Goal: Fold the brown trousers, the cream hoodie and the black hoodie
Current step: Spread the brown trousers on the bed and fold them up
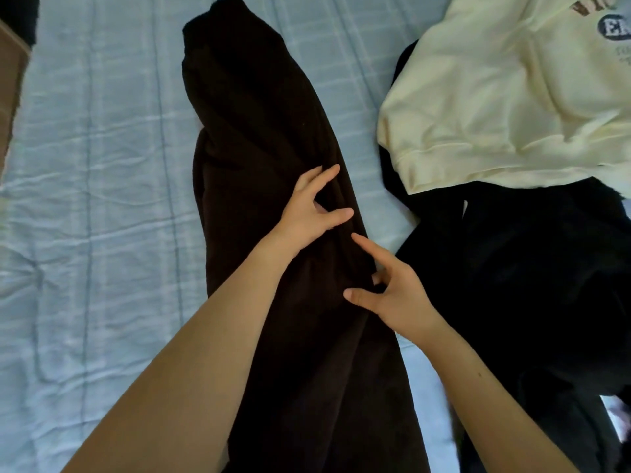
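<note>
Both your hands rest on the brown trousers (273, 131), whose long axis runs from your body away past both hands. Your left hand (312, 213) lies spread; your right hand (392, 297) shows index and thumb straight, other fingers (376, 278) curled, grip unclear. Open bedsheet (102, 199) lies beyond your left hand; the black hoodie (512, 268), cream hoodie (495, 97) atop it, crowds your right hand's outer side.

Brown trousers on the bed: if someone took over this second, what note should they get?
Left hand rests spread on the brown trousers. Right hand touches their right edge, grip unclear.
The trousers lie stretched lengthwise on the bed, not yet folded short.
Cream hoodie lies rumpled on the black hoodie, to the right.
To do: finish the trousers, then both hoodies.
</note>
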The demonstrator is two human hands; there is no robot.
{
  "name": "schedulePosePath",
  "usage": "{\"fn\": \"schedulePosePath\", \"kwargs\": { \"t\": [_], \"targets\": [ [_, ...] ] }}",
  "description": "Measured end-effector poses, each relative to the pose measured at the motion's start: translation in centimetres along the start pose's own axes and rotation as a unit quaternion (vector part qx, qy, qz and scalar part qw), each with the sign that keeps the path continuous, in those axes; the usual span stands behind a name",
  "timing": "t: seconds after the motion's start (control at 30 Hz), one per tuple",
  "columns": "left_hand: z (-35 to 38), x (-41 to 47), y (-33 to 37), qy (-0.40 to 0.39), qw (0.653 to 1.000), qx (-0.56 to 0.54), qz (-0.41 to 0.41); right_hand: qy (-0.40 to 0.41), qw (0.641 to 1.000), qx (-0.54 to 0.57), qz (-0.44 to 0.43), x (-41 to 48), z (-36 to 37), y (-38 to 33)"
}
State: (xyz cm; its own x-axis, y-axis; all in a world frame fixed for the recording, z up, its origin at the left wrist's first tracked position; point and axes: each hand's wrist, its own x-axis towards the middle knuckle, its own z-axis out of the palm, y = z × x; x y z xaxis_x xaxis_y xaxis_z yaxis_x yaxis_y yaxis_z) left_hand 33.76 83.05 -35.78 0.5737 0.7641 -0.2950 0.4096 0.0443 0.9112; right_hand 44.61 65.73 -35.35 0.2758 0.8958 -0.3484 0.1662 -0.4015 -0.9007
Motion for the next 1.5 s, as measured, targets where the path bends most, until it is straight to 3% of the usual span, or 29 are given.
{"fn": "schedulePosePath", "kwargs": {
  "t": [0.13, 0.2, 0.27, 0.3, 0.37, 0.43, 0.5, 0.6, 0.73, 0.9, 1.03, 1.2, 1.5],
  "targets": [
    [-1.6, -3.4, 1.3, -0.028, 0.999, 0.016, 0.032, -0.002, 1.0, 0.001, 0.016, -0.5, 0.1, -0.4],
    [-3.3, -7.0, 0.9, 0.066, 0.987, 0.114, 0.092, 0.01, 0.999, -0.018, 0.038, -0.7, 0.0, -1.2],
    [-5.3, -10.5, -0.9, 0.186, 0.922, 0.31, 0.137, 0.079, 0.993, -0.085, 0.026, -1.2, 0.7, -2.6],
    [-5.8, -12.0, -2.0, 0.215, 0.89, 0.381, 0.126, 0.134, 0.978, -0.16, -0.02, -1.4, 1.8, -3.4],
    [-5.3, -13.8, -4.1, 0.2, 0.874, 0.437, 0.07, 0.179, 0.93, -0.293, -0.132, -1.6, 5.0, -4.8],
    [-3.7, -14.1, -5.8, 0.167, 0.877, 0.449, 0.037, 0.12, 0.912, -0.357, -0.163, -1.4, 8.0, -4.5],
    [-2.7, -13.6, -7.4, 0.163, 0.869, 0.467, 0.029, 0.058, 0.89, -0.434, -0.13, -0.9, 9.0, -2.3],
    [-2.5, -12.9, -9.0, 0.171, 0.861, 0.478, 0.025, 0.048, 0.861, -0.489, -0.131, -0.5, 8.3, 0.7],
    [-3.0, -13.5, -8.5, 0.147, 0.879, 0.452, 0.042, 0.045, 0.848, -0.51, -0.137, -0.6, 8.4, 0.0],
    [-1.8, -19.9, -9.6, 0.114, 0.923, 0.365, 0.038, -0.013, 0.875, -0.482, -0.036, -5.1, 11.0, -1.5],
    [0.1, -26.4, -11.1, 0.115, 0.94, 0.319, 0.031, -0.054, 0.847, -0.524, -0.073, -10.1, 10.9, 0.2],
    [1.3, -29.6, -11.8, 0.095, 0.958, 0.271, 0.017, -0.093, 0.88, -0.452, -0.11, -11.3, 7.4, 2.5],
    [1.3, -31.9, -11.3, 0.08, 0.984, 0.159, 0.013, -0.052, 0.916, -0.382, -0.114, -13.5, 7.6, 3.4]
  ]
}}
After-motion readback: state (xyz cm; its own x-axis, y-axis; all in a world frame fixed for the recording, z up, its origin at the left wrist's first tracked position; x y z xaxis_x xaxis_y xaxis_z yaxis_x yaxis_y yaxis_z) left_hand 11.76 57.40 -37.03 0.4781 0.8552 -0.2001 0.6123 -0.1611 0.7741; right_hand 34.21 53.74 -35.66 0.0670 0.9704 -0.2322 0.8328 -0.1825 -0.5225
